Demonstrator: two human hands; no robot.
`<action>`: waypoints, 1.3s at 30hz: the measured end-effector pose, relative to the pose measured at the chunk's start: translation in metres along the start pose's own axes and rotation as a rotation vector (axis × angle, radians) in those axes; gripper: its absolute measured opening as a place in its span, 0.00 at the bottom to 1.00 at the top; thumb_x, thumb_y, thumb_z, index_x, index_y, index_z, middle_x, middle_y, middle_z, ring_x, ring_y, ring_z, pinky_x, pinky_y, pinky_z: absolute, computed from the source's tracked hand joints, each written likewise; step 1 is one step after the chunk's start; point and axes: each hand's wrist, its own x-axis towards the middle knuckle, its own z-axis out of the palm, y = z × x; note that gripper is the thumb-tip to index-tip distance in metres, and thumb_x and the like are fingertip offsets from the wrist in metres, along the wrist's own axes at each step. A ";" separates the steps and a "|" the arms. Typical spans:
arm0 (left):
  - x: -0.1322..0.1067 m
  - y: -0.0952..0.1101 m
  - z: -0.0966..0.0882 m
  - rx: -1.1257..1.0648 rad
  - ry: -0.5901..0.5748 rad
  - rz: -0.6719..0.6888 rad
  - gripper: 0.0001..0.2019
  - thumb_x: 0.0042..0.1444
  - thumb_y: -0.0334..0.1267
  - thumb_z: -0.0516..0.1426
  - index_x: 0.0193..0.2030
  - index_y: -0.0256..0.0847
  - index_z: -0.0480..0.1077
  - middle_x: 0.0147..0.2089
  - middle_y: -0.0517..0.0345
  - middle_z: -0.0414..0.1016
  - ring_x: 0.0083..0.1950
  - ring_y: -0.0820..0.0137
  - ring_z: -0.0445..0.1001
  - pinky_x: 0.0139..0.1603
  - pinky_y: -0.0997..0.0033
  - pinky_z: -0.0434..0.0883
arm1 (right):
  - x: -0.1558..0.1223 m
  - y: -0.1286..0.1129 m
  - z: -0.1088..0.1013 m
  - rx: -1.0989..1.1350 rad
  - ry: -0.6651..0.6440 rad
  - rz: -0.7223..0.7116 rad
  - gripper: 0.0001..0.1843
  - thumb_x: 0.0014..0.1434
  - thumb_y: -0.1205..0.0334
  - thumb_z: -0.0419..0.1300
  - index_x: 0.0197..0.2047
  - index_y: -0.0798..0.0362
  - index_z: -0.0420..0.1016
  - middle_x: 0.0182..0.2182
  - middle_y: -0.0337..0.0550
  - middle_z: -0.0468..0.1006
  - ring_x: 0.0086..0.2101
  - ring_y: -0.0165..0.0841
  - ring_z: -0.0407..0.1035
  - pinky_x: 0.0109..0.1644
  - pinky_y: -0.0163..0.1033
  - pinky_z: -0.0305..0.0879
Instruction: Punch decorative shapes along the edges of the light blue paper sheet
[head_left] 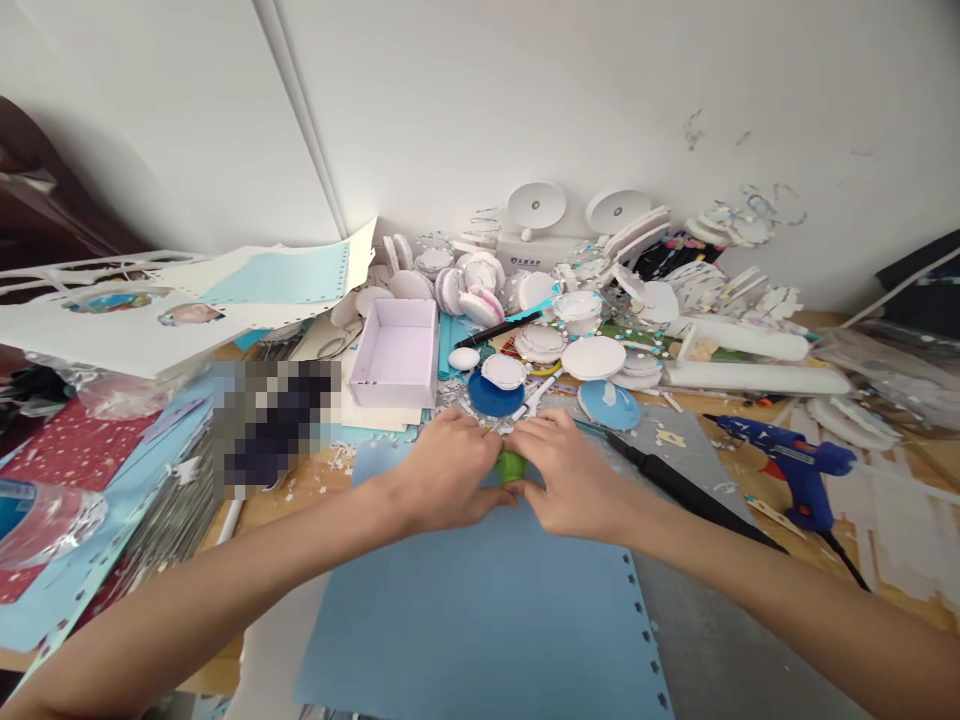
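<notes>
Both of my hands meet over the far edge of a sheet of blue paper (487, 620). Between them is a small green paper punch (512, 468), largely covered by the fingers. My left hand (454, 465) is closed on its left side, with the thumb low at the front. From the right, my right hand (566, 475) grips the same punch, its fingers curled over the top. Small flower- or star-shaped holes run down the sheet's right edge. The paper's far edge under the punch is hidden by my hands.
A pale lilac open box (394, 390) stands behind my left hand. White discs (592, 357) and punched scraps pile up along the wall. At right lie a blue glue gun (799, 455) and a black-handled tool (682, 490). Stacked papers (172, 520) fill the left.
</notes>
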 end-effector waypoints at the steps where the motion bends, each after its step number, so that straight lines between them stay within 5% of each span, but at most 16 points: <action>1: 0.000 0.000 0.000 -0.007 -0.003 0.000 0.19 0.53 0.52 0.60 0.36 0.34 0.71 0.33 0.50 0.77 0.38 0.57 0.76 0.45 0.59 0.68 | 0.000 0.000 0.001 0.006 -0.006 0.003 0.06 0.48 0.70 0.61 0.28 0.55 0.66 0.31 0.45 0.73 0.36 0.38 0.65 0.44 0.44 0.53; 6: -0.002 -0.006 -0.005 0.042 -0.094 0.007 0.19 0.54 0.51 0.60 0.37 0.34 0.71 0.31 0.50 0.77 0.36 0.56 0.77 0.43 0.59 0.70 | -0.001 0.003 0.000 0.049 -0.036 -0.010 0.06 0.52 0.67 0.63 0.32 0.55 0.68 0.32 0.43 0.74 0.38 0.38 0.66 0.45 0.43 0.53; 10: -0.006 -0.016 -0.010 0.104 -0.166 0.014 0.05 0.57 0.37 0.59 0.33 0.38 0.72 0.30 0.53 0.78 0.36 0.59 0.78 0.38 0.64 0.70 | -0.003 0.010 -0.005 0.068 -0.048 -0.020 0.10 0.53 0.64 0.65 0.38 0.55 0.70 0.36 0.43 0.75 0.41 0.38 0.66 0.47 0.44 0.52; 13: -0.008 -0.021 -0.011 0.111 -0.186 0.015 0.04 0.57 0.33 0.58 0.32 0.40 0.71 0.30 0.55 0.77 0.36 0.60 0.77 0.38 0.65 0.69 | -0.006 0.014 -0.005 0.052 -0.042 -0.024 0.11 0.53 0.64 0.66 0.39 0.55 0.70 0.36 0.43 0.75 0.41 0.39 0.65 0.47 0.44 0.51; 21: -0.009 -0.019 -0.015 0.094 -0.147 0.063 0.04 0.56 0.37 0.60 0.35 0.40 0.71 0.33 0.55 0.77 0.39 0.61 0.76 0.42 0.63 0.68 | -0.005 0.007 -0.005 0.024 -0.019 -0.030 0.08 0.52 0.65 0.65 0.33 0.55 0.70 0.34 0.42 0.75 0.39 0.38 0.66 0.45 0.44 0.52; 25: -0.005 -0.009 -0.009 0.032 -0.050 0.051 0.21 0.48 0.53 0.63 0.37 0.36 0.70 0.36 0.51 0.77 0.41 0.57 0.75 0.43 0.61 0.68 | -0.002 -0.001 -0.008 0.007 -0.041 -0.028 0.07 0.51 0.66 0.64 0.31 0.55 0.68 0.34 0.45 0.75 0.39 0.40 0.66 0.46 0.45 0.53; 35: 0.000 -0.005 -0.005 0.029 -0.105 0.051 0.19 0.54 0.51 0.60 0.36 0.34 0.70 0.34 0.48 0.77 0.38 0.56 0.77 0.43 0.60 0.70 | -0.001 -0.002 -0.004 0.040 -0.053 -0.034 0.08 0.50 0.70 0.61 0.28 0.53 0.64 0.30 0.44 0.73 0.36 0.39 0.67 0.51 0.48 0.53; 39: -0.003 -0.011 -0.007 0.102 -0.173 0.033 0.09 0.58 0.41 0.58 0.36 0.35 0.71 0.31 0.50 0.78 0.36 0.56 0.78 0.36 0.63 0.71 | -0.004 0.006 -0.004 0.057 -0.059 -0.042 0.06 0.53 0.67 0.63 0.34 0.54 0.69 0.35 0.45 0.75 0.41 0.40 0.67 0.51 0.48 0.52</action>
